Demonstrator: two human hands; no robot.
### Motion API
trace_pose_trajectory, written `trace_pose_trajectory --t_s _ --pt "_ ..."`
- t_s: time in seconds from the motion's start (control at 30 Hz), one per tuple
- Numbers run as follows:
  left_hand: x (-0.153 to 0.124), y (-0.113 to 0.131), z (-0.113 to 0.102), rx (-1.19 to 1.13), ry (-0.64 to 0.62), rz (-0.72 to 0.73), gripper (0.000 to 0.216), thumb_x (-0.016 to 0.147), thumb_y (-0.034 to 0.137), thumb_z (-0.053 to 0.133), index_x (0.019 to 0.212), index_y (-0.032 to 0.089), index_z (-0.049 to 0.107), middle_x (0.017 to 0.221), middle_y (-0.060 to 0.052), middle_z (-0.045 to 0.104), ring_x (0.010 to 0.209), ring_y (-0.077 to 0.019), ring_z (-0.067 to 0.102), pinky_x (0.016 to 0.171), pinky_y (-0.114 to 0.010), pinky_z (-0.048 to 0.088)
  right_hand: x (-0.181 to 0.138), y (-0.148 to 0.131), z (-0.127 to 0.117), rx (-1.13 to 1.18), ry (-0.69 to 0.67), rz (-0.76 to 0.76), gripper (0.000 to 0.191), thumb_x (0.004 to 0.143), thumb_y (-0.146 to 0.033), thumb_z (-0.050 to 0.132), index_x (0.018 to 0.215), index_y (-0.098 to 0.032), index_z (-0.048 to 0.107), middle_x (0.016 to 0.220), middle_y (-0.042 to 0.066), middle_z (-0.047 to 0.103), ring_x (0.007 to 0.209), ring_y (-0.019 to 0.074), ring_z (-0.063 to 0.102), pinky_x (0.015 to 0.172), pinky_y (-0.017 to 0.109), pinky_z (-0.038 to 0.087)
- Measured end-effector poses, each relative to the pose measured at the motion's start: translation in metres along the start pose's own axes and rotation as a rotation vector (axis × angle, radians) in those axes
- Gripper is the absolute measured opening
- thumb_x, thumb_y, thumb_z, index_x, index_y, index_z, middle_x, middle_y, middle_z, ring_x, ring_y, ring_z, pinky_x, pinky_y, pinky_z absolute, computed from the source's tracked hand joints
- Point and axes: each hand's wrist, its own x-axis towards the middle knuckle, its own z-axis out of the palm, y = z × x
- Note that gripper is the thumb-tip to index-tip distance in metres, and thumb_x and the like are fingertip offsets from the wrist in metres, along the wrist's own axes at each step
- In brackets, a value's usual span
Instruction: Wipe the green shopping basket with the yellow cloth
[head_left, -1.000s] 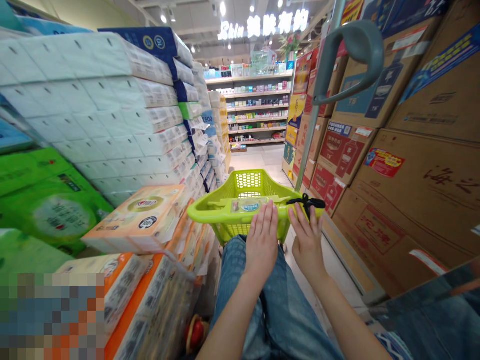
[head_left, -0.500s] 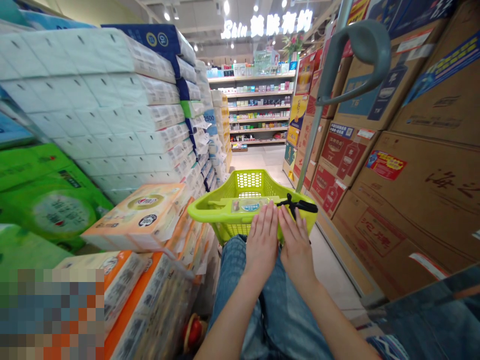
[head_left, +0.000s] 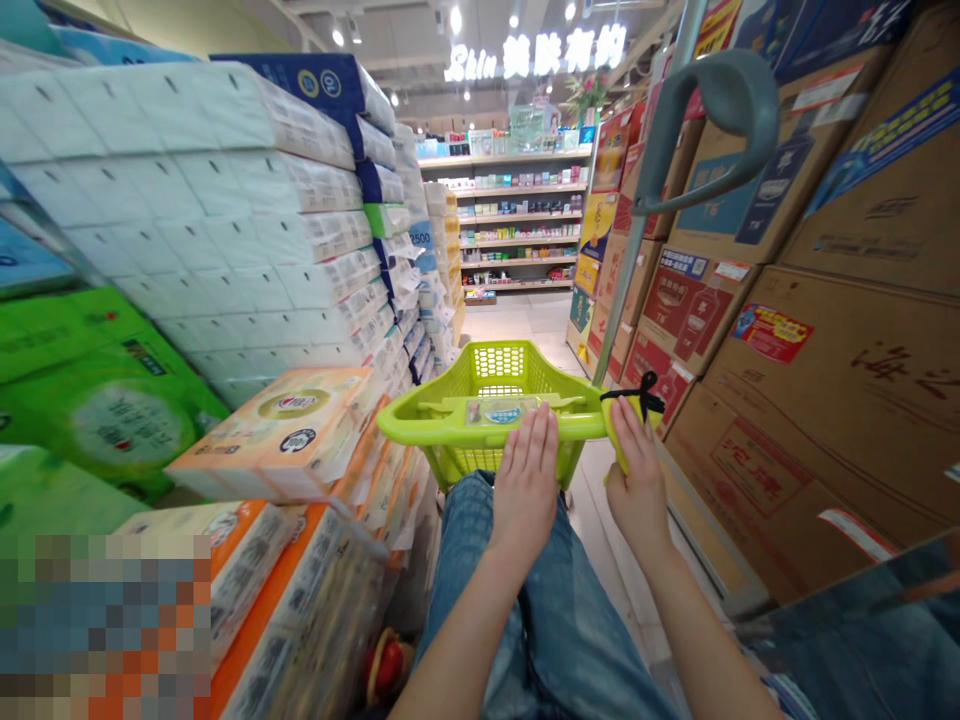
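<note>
A lime-green shopping basket cart (head_left: pixel 442 425) stands in front of my knees. My left hand (head_left: pixel 529 475) lies on its near rim with the fingers stretched out flat. To the right of the rim, my right hand (head_left: pixel 637 485) holds a small yellow pouch (head_left: pixel 614 434), thumb on the near side and fingers over the front. A black cord tied in a bow (head_left: pixel 648 396) sits at the top of the pouch. On the rim, left of my left hand, is a clear panel with a blue-and-white label (head_left: pixel 504 413).
Stacked white tissue packs (head_left: pixel 202 190) and an orange tissue pack (head_left: pixel 285 425) crowd the left side. Cardboard cartons (head_left: pixel 847 400) line the right. A grey pole handle (head_left: pixel 705 130) rises beside the basket. Stocked shelves (head_left: pixel 521 215) stand at the far end.
My right hand has moved right, away from my left hand, carrying the yellow pouch and its black cord off the basket rim. My left hand has stayed in place.
</note>
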Motion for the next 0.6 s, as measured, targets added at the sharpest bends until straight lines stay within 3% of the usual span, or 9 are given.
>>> trace_pose_trajectory --t_s 0.13,0.33,0.47,0.6 --pt "0.0 -0.001 0.0 0.003 0.002 -0.002 0.07 0.088 0.014 0.044 0.154 0.007 0.021 0.162 -0.01 0.026 0.149 -0.0232 0.023 0.12 -0.04 0.031 -0.002 -0.022 0.01 -0.051 0.001 0.037 0.087 0.074 0.004 0.033 0.155 -0.026 0.021 0.16 0.005 0.03 0.151 0.023 0.016 0.121 0.058 0.02" --pt "-0.001 -0.002 0.0 0.034 0.009 0.014 0.068 0.088 0.01 0.043 0.154 0.009 0.023 0.161 -0.01 0.027 0.149 -0.0229 0.023 0.118 -0.041 0.034 -0.018 -0.054 0.026 -0.145 -0.136 -0.08 0.08 0.085 -0.002 0.034 0.157 -0.026 0.01 0.157 0.005 0.037 0.152 0.0222 0.013 0.119 0.055 0.026" --pt "0.0 -0.001 0.0 0.028 0.003 0.008 0.07 0.088 0.013 0.045 0.154 0.008 0.021 0.162 -0.01 0.025 0.149 -0.0237 0.024 0.119 -0.041 0.033 -0.019 -0.037 0.018 -0.154 -0.15 -0.109 0.08 0.085 0.0 0.032 0.157 -0.027 0.012 0.157 0.005 0.038 0.152 0.0229 0.013 0.119 0.057 0.025" --pt "0.001 0.0 -0.001 0.012 -0.006 0.005 0.071 0.089 0.015 0.045 0.154 0.007 0.019 0.162 -0.01 0.025 0.149 -0.0231 0.023 0.119 -0.04 0.032 -0.01 -0.01 0.005 -0.094 -0.06 -0.057 0.086 0.078 0.004 0.031 0.156 -0.028 0.017 0.159 0.004 0.033 0.15 0.0231 0.019 0.12 0.058 0.021"
